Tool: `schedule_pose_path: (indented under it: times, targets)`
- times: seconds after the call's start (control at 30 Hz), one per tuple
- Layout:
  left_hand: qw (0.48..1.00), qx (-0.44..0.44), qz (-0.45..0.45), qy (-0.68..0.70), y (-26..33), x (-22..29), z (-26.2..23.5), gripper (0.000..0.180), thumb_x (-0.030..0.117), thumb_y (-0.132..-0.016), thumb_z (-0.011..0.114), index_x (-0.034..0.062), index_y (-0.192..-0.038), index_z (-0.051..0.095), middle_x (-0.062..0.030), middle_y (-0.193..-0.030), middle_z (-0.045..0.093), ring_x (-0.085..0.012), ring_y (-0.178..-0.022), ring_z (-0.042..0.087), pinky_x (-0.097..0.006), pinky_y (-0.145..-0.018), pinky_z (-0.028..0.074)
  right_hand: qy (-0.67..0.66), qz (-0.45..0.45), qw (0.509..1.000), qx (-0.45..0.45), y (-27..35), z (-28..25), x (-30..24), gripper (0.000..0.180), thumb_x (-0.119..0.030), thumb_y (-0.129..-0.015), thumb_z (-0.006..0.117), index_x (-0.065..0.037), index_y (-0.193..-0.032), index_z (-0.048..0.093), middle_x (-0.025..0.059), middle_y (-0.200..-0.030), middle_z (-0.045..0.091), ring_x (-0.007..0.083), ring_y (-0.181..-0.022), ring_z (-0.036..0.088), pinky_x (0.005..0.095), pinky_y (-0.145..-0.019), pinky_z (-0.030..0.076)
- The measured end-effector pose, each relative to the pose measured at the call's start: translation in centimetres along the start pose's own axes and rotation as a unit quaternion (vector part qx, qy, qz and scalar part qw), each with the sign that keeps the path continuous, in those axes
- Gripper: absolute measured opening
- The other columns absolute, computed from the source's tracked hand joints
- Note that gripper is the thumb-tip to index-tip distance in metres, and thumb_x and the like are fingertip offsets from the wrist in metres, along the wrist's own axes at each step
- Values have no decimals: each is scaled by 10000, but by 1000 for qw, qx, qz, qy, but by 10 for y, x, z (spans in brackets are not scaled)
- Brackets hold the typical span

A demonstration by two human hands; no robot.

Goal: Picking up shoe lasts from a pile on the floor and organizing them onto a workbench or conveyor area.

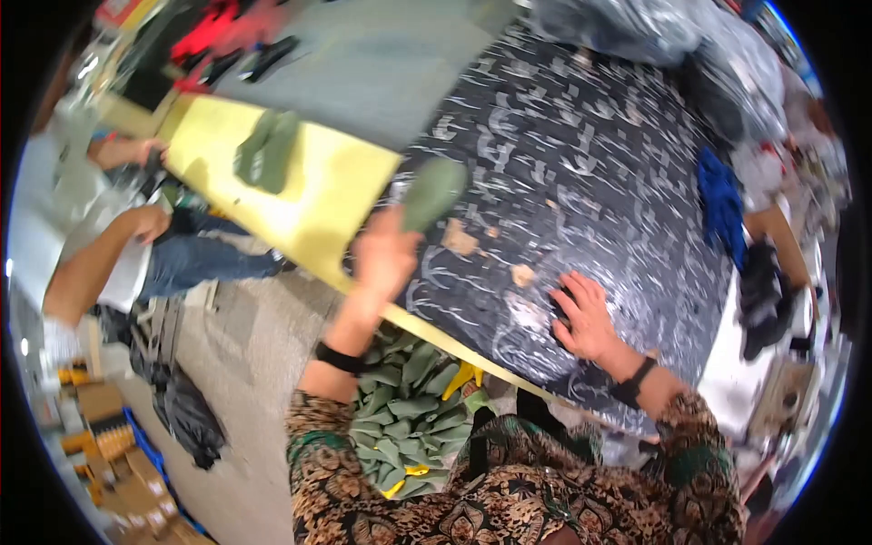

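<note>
My left hand (386,259), blurred by motion, is closed on one end of a flat, rounded green sock-like piece (436,193) above the left edge of the black-covered table. My right hand (586,318) rests on the table's shiny black plastic covering (581,218), fingers spread and nothing held. Further left, a pair of similar green sock-like pieces (268,152) with pale marks lies on a yellow board (327,186). Below the table edge, by my left forearm, is a heap of green pieces (409,409) with a few yellow ones among them.
Another person's hand (150,222) is near the yellow board at the left. Beyond the board, a grey surface (363,73) holds blurred red and black items. Clear plastic bags (627,27) lie at the far edge, a blue cloth (720,204) at the right. Cardboard boxes (118,481) stand lower left.
</note>
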State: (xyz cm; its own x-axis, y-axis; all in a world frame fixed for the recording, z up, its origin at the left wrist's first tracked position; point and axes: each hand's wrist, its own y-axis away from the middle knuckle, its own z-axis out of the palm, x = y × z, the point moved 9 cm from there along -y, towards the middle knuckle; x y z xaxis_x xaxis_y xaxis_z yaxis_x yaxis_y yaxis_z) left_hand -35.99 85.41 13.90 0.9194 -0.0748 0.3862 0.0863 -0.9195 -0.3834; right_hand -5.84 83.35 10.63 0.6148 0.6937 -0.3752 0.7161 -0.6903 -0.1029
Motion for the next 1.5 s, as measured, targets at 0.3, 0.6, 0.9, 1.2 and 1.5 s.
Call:
schedule_pose_path:
  times: [0.3, 0.6, 0.9, 1.2, 1.5]
  targets:
    - [898, -39, -253, -356, -62, -167, -26, 633, 213, -749, 687, -16, -1267, 403, -218, -1236, 475, -367, -1150, 443, -452, -931, 369, -14, 10, 1000, -3, 21, 0, 20, 460, -265, -791, 557, -65, -1198, 481, 164, -1292, 409, 324, -1251, 328, 466, -1013, 253]
    - [964, -217, 49, 144, 33, 182, 131, 545, 240, -774, 617, -30, -1213, 439, -257, -1270, 406, -417, -1202, 360, -489, -1002, 261, -184, 19, 970, 158, 10, -36, 63, 578, -157, -719, 654, -42, -1238, 427, 205, -1253, 416, 374, -1175, 395, 457, -959, 343]
    - [964, -223, 142, 23, 49, 222, 126, 562, 325, -765, 615, 21, -1217, 476, -239, -1332, 346, -418, -1239, 298, -504, -1002, 214, 235, 456, 817, 263, 79, -194, 410, 597, -380, -672, 728, -230, -1191, 473, 154, -1200, 443, 368, -1109, 426, 507, -796, 403]
    - [972, -172, 158, 2, 61, 208, 105, 546, 303, -783, 614, 40, -1237, 466, -213, -1343, 352, -390, -1246, 313, -487, -999, 228, -78, 247, 892, 370, 87, -179, 289, 241, -61, -635, 606, -76, -859, 518, 178, -941, 470, 372, -883, 514, 414, -748, 442]
    - [460, -172, -353, 796, 48, 324, 170, 466, 295, -909, 434, 32, -1290, 386, -100, -1370, 351, -208, -1294, 274, -378, -1077, 208, -284, 151, 818, 477, 142, -208, 77, 321, -95, -595, 677, -97, -902, 584, 189, -1063, 484, 358, -1026, 468, 409, -844, 415]
